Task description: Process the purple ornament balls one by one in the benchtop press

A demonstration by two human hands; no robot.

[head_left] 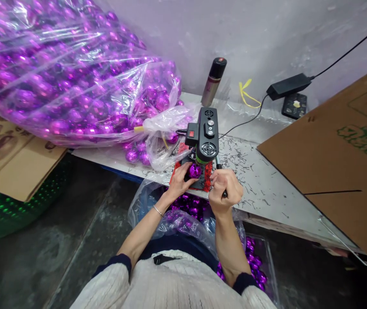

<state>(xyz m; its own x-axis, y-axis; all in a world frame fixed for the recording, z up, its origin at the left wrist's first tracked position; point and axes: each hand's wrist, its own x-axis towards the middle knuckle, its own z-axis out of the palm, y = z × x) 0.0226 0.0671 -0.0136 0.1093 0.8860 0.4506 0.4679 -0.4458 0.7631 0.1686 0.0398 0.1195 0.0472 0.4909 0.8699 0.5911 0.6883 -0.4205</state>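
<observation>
Left hand (pixel 179 182) was in at the centre of the frame, fingertips pinched on the shiny purple plastic ball (pixel 195 171) and seating it right under the head of the small black bench-top machine (pixel 206 135). The ball sat on the red base plate (pixel 207 178), near the front edge of the scratched white table (pixel 267 180). Right hand (pixel 224 189), just right of centre, was a closed fist around the black lever handle (pixel 217 163) that slants down from the machine's side.

By the look of it, this was the positioning step: ball placed, lever gripped. Working that lever would call for the ball square beneath the head and the left fingertips kept off to its side.

The big clear bag of purple balls (pixel 58 77) filled the upper left, and a second clear bag (pixel 183 219) lay open on the person's lap at lower centre. A brown cardboard sheet (pixel 347 163) leaned in at right.
</observation>
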